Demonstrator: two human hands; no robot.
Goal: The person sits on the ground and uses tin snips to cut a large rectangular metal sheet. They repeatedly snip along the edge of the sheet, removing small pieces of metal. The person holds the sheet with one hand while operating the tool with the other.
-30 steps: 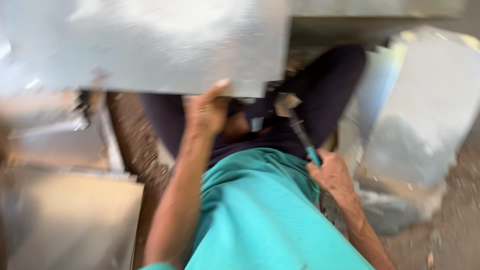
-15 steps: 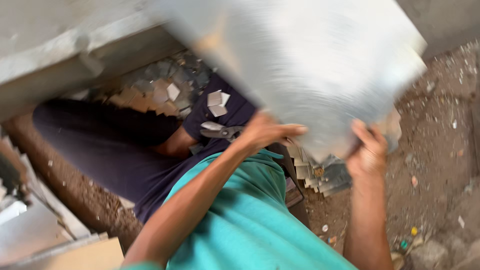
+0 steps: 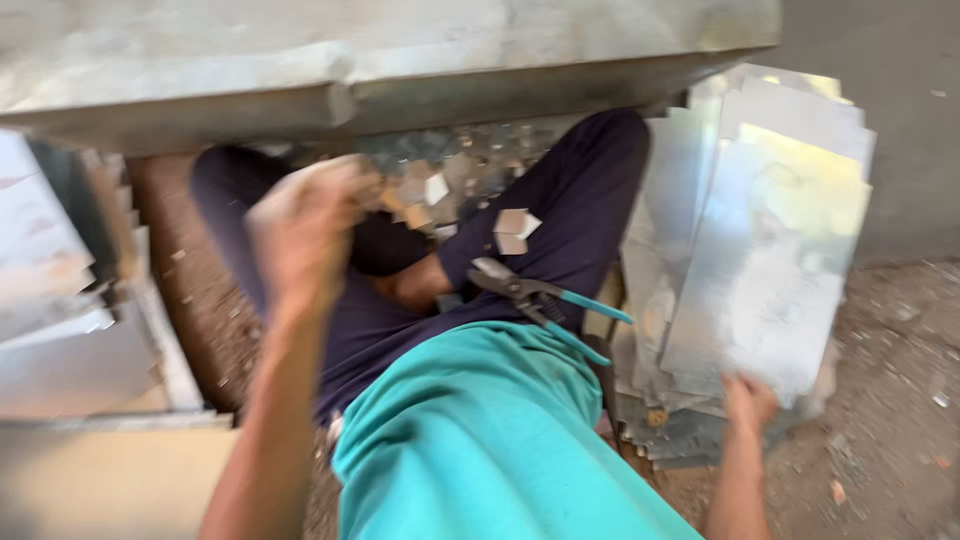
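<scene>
Right hand [image 3: 748,402] on a stack of metal sheets [image 3: 760,270]
Shiny, grey, staggered sheets; right grip touches the bottom edge, closure unclear; left hand [image 3: 305,225] blurred, grip unclear.

The person wore a teal short-sleeved shirt [image 3: 490,440], plain and loose, with no print showing on the front. Below it came dark navy trousers [image 3: 590,200], creased at the knee. Both forearms were bare below the sleeves; the left hand [image 3: 305,225] was motion-blurred, the right hand [image 3: 748,402] clearer, with no gloves on either.
</scene>
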